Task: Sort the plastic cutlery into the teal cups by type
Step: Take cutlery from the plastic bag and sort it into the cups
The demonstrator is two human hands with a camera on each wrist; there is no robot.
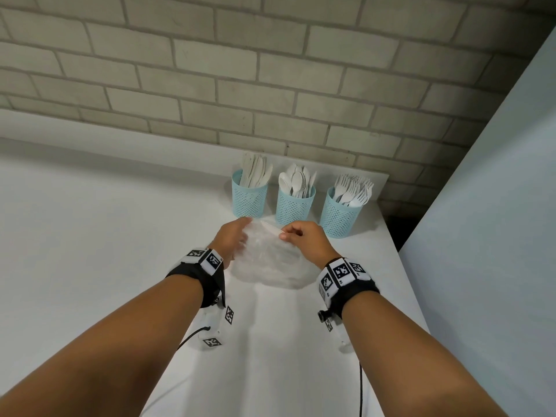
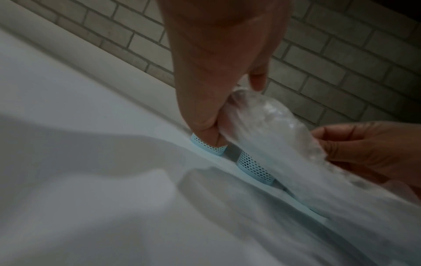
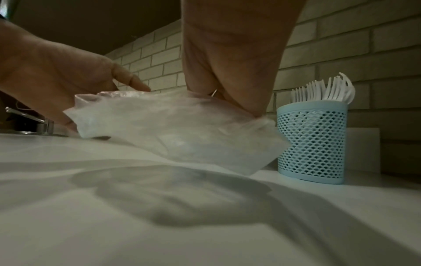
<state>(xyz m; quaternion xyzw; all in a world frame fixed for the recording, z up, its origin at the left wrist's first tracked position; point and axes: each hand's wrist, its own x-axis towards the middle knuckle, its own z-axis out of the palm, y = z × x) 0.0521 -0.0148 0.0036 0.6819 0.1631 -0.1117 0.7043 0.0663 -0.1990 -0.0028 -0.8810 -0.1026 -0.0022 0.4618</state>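
Head view bright and sharp, brick lines bowed at the edges. Wrist views dim, grainy, blurred; soft shadows lie on the desk [image 3: 205,225].

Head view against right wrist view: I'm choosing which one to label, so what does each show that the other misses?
Only the head view shows all three teal cups: knives, spoons and forks.

Only the right wrist view shows a metal tap at the far left.

Both show the left hand and right hand gripping the clear plastic bag above the white counter, plus the fork cup.
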